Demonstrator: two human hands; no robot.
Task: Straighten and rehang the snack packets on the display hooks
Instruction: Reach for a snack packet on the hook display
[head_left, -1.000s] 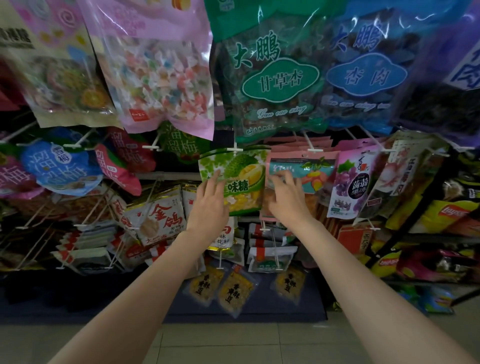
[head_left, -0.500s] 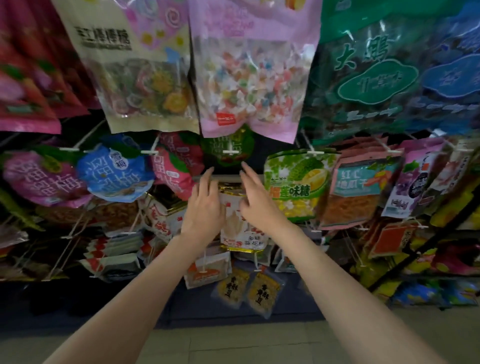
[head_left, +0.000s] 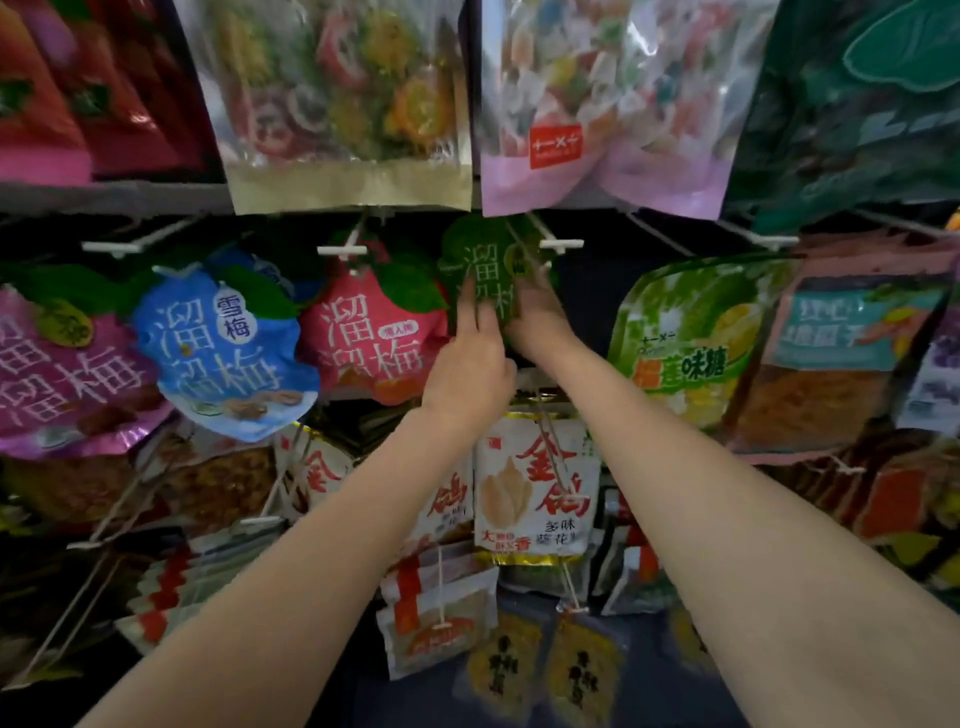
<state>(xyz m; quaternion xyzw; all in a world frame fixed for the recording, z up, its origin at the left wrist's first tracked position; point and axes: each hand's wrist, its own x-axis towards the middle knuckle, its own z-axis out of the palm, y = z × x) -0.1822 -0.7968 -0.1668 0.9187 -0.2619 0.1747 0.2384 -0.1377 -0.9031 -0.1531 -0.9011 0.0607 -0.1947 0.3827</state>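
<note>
In the head view, a dark green packet is being held between both hands on its hook, in the middle row beside the red packet. It is being touched by the straight fingers of the left hand. The right hand is being pressed to its far side; how far those fingers are curled cannot be told. The hanging hole could be torn if the packet is tugged sideways, or the packet dropped while being slid off.
</note>
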